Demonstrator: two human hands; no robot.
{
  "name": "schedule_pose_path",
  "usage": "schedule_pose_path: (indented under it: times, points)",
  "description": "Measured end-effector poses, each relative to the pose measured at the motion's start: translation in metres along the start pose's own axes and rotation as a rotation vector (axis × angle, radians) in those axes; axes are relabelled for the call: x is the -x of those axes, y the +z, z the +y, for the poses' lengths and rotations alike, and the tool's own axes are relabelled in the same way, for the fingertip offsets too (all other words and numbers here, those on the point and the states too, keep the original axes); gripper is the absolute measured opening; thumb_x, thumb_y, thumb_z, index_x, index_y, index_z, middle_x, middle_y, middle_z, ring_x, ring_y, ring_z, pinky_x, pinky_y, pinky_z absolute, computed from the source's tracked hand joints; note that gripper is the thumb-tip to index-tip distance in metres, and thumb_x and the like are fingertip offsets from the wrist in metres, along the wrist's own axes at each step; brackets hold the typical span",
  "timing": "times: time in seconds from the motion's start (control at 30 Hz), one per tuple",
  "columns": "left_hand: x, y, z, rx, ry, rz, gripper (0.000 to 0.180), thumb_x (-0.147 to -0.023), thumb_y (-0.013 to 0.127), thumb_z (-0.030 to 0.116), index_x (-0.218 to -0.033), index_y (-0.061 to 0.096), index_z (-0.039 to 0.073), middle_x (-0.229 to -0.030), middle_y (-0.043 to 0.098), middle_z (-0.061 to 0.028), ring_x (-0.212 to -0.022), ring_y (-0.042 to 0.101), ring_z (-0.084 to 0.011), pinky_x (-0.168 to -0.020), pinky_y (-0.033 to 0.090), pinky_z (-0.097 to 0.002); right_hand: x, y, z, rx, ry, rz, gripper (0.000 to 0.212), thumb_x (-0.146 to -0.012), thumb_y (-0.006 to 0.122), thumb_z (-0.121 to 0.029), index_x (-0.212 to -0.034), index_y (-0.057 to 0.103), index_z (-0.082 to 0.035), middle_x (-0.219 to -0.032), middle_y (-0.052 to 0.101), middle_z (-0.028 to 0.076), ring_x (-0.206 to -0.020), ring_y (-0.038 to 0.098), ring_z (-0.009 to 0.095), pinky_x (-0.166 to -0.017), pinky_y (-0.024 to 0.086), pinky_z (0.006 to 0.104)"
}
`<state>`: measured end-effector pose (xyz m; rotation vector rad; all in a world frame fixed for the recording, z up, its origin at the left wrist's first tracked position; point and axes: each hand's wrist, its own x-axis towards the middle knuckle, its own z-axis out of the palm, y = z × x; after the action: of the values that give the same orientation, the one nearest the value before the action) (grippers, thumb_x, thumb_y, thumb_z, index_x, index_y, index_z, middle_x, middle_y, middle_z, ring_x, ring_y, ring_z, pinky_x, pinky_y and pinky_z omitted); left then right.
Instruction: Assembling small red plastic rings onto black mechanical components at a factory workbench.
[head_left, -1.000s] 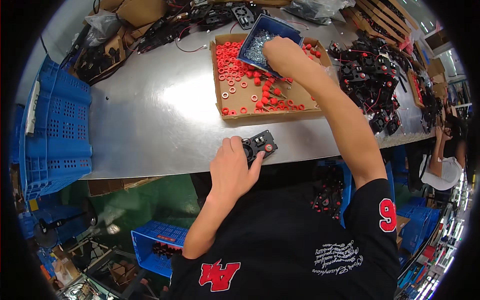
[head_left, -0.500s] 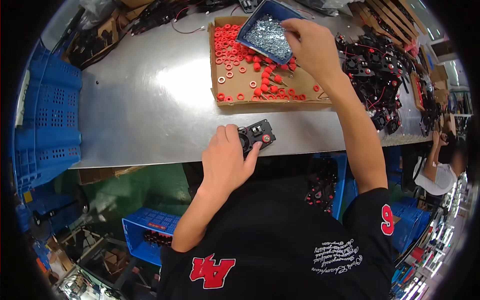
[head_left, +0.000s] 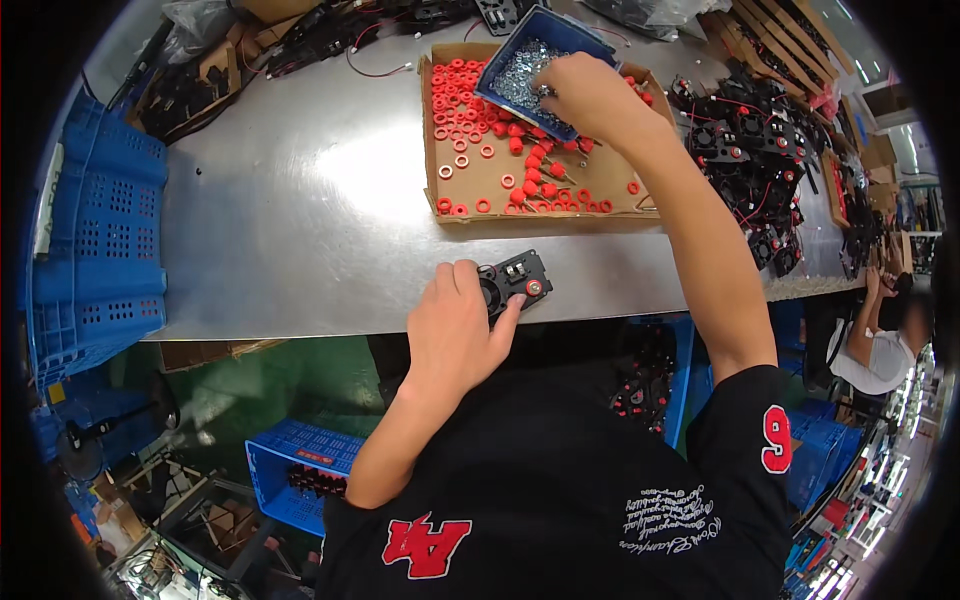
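Note:
My left hand (head_left: 452, 325) is closed round the left end of a small black plastic fan unit (head_left: 518, 272) near the table's front edge. A red ring with a metal piece at its centre (head_left: 534, 288) sits on that unit, next to my thumb tip. My right hand (head_left: 590, 92) reaches into a blue bin (head_left: 507, 107) of small shiny metal hardware (head_left: 522, 80), fingers bent together among the pieces. Whatever lies between those fingertips is hidden. The bin rests tilted on a shallow cardboard tray (head_left: 600, 172) of red rings (head_left: 460, 125) and red-capped parts (head_left: 531, 187).
Black fan units with red wires (head_left: 745, 150) are heaped on the right of the metal table (head_left: 270, 230). A blue perforated crate (head_left: 105, 220) stands at the left. Below the table is another blue crate (head_left: 290, 450). A person (head_left: 875, 345) sits at the far right.
My right hand has moved left and a little down, deeper over the metal pieces in the bin. My left hand keeps its hold on the fan unit; the whole view has shifted slightly.

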<state>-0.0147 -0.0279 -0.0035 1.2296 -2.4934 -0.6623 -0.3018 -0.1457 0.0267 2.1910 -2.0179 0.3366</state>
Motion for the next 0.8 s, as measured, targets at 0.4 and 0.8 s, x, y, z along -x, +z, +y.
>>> schedule_pose_path:
  times: [0.4, 0.8]
  points:
    - [-0.002, -0.001, 0.001, 0.031, -0.02, -0.02, 0.047, -0.087, 0.071, 0.038, -0.104, 0.051, -0.002, -0.093, 0.057, -0.0197, -0.08, 0.062, -0.0388, -0.063, 0.05, -0.0463, -0.001, -0.016, -0.002, 0.131, 0.121, -0.026, 0.016, -0.084, 0.06, -0.012, -0.086, 0.07, 0.0, -0.087, 0.07, 0.02, -0.083, 0.067, 0.04, -0.074, 0.054, 0.0487]
    - [0.0, -0.001, 0.0, 0.034, -0.016, -0.015, 0.047, -0.087, 0.071, 0.037, -0.105, 0.05, -0.002, -0.092, 0.056, -0.0188, -0.077, 0.063, -0.0378, -0.062, 0.051, -0.0453, 0.153, -0.045, -0.104, -0.995, 0.31, -0.13, 0.017, -0.083, 0.07, -0.003, -0.099, 0.072, 0.0, -0.089, 0.071, 0.008, -0.077, 0.068, 0.014, -0.07, 0.055, 0.0271]
